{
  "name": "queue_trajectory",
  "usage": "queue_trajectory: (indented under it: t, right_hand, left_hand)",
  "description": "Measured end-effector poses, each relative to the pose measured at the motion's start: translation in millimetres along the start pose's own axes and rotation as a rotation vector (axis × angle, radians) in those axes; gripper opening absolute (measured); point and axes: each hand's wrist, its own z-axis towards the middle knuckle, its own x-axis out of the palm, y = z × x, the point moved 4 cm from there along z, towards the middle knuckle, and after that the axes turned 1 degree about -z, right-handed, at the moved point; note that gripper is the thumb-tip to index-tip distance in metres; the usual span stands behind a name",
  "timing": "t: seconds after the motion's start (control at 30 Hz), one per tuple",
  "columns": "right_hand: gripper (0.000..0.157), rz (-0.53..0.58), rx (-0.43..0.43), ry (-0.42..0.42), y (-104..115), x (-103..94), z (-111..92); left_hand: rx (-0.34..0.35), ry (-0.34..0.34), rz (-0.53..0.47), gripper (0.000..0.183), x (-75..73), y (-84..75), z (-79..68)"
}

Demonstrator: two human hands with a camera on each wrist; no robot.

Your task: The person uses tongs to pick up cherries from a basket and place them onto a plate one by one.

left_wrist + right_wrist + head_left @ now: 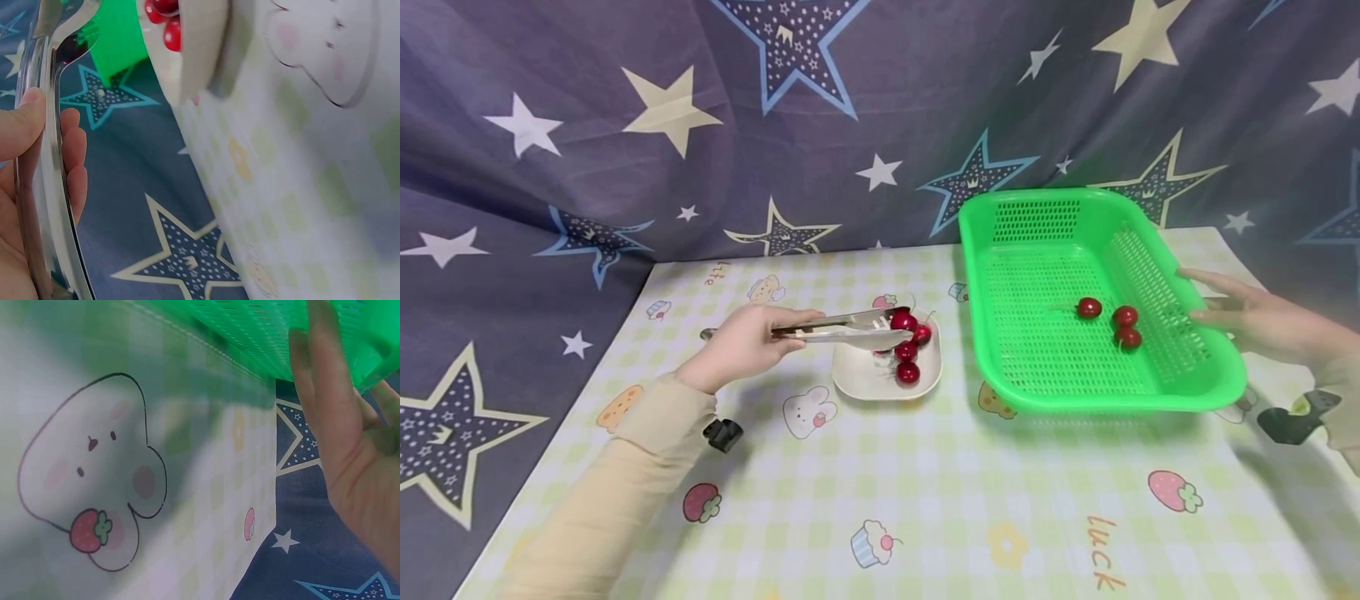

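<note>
My left hand (751, 343) grips metal tongs (842, 336), with thumb and fingers on opposite sides of the handles in the left wrist view. The tong tips reach over a small white dish (861, 382) holding several red cherries (907, 372). One cherry (903, 322) lies at the tips; whether they pinch it I cannot tell. My right hand (1251, 315) touches the right side of a green plastic basket (1112, 403), its fingers (331, 381) fairly straight against the basket in the right wrist view. Three cherries (1125, 317) lie inside the basket, toward its right side.
A checked tablecloth (790, 500) with cartoon prints covers the table. Behind it hangs a dark curtain (820, 167) patterned with stars. The basket stands to the right of the dish, and its walls rise higher than the dish's rim.
</note>
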Motion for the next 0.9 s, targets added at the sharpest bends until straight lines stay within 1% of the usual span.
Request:
queue_trajectory:
  t: [0.2,0.3,0.43,0.63,0.9]
  right_hand:
    - [0.073,0.006,0.016,0.003,1,0.6,0]
    - [0.073,0.005,0.017,0.001,1,0.9,0]
    - [0.071,-0.024,0.006,-0.009,0,0.0,0]
    - [0.071,-0.017,0.006,-0.006,-1,-0.6,0]
    - [0.073,-0.011,0.020,0.002,2,1.3,0]
  left_hand:
    - [-0.011,0.018,0.034,0.041,-0.2,10.6,-8.7]
    - [-0.001,0.022,0.061,0.040,-0.6,13.4,-11.5]
    - [0.020,0.030,0.102,0.040,-0.2,16.2,-13.8]
    - [0.039,0.039,0.151,0.039,0.5,16.6,-14.6]
    - [0.068,0.058,0.255,0.038,0.0,10.8,-11.9]
